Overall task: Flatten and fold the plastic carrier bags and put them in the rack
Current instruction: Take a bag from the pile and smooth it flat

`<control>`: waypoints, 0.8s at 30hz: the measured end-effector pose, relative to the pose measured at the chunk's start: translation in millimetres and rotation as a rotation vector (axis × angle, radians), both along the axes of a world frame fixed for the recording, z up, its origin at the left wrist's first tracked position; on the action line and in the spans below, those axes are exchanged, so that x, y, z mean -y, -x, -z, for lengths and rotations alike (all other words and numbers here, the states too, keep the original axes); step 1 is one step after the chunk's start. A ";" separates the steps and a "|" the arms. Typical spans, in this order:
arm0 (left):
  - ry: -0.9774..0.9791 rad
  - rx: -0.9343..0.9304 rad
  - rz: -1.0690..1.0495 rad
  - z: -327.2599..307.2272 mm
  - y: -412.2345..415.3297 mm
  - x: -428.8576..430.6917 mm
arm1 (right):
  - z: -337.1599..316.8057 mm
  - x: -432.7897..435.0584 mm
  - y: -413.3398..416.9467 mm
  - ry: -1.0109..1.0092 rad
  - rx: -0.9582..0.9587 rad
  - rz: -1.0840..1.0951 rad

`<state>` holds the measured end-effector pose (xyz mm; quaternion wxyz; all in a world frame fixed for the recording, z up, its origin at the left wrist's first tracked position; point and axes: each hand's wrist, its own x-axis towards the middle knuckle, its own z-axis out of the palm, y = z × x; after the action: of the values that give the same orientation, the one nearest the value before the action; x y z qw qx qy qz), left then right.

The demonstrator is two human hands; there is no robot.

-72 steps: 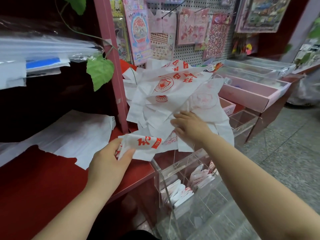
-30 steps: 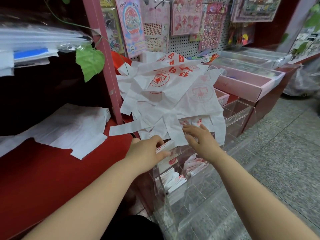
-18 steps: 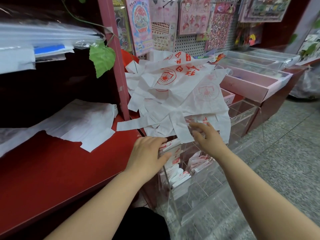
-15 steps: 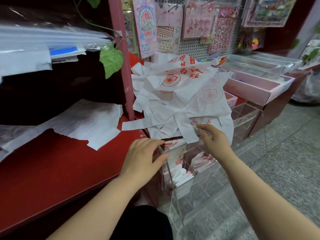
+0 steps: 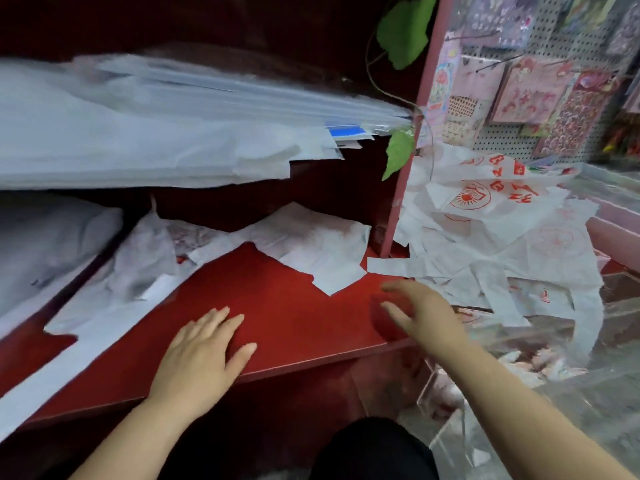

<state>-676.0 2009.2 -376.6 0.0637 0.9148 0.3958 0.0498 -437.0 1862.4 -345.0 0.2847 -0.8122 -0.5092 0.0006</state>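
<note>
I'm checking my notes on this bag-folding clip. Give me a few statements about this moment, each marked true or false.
1. The left hand lies flat on the red shelf with straight fingers. True.
2. The right hand grips a folded bag. False: it holds nothing; its fingers are spread over the shelf's right end.
3. The pile of carrier bags lies to the right of the pink post. True.
4. The bags carry blue print. False: the print is red.
</note>
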 end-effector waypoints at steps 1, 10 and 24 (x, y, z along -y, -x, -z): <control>0.022 -0.022 -0.001 0.3 3.2 -2.7 | 3.0 -15.6 6.8 0.053 0.030 -0.034; 0.061 0.034 0.040 4.4 7.3 -16.2 | 8.6 -146.9 34.5 0.265 0.207 0.087; 0.067 0.213 0.006 6.0 11.7 -18.5 | -6.7 -137.5 78.3 0.228 -0.493 0.006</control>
<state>-687.8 2027.7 -382.6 0.1361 0.9028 0.3854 0.1335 -515.3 1999.9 -338.3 0.3067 -0.8159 -0.4186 0.2550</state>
